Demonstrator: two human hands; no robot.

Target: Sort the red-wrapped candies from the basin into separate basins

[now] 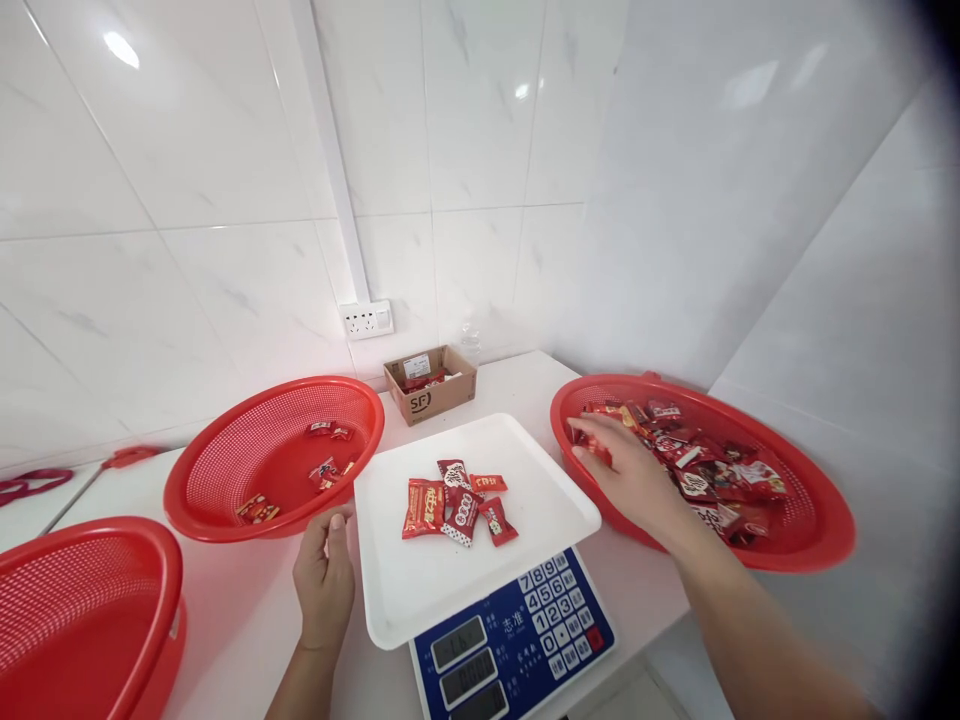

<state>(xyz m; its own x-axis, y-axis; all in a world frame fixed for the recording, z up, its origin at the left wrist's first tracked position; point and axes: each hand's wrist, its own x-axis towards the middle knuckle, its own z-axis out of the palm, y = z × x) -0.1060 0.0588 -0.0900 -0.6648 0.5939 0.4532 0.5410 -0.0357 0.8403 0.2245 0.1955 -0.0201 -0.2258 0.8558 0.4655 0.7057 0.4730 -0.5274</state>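
My right hand (626, 470) is over the near-left rim of the right red basket, its fingers closed on a small red wrapped snack packet (594, 447), partly hidden and blurred. Beneath and beyond it, the right basket (814, 545) holds a heap of red and dark wrapped packets (697, 450). My left hand (324, 580) is loosely curled beside the left edge of a white tray (409, 600), with nothing visible in it. Several red and maroon packets (461, 507) lie in the middle of the tray, which sits on a blue weighing scale (517, 630) with a keypad and displays.
Behind my left hand stands a red mesh basket (225, 450) holding a few packets. Another red basket (161, 600) is at the lower left. A small cardboard box (442, 400) and a clear bottle (470, 340) stand near the tiled wall. Red-handled scissors (34, 483) lie far left.
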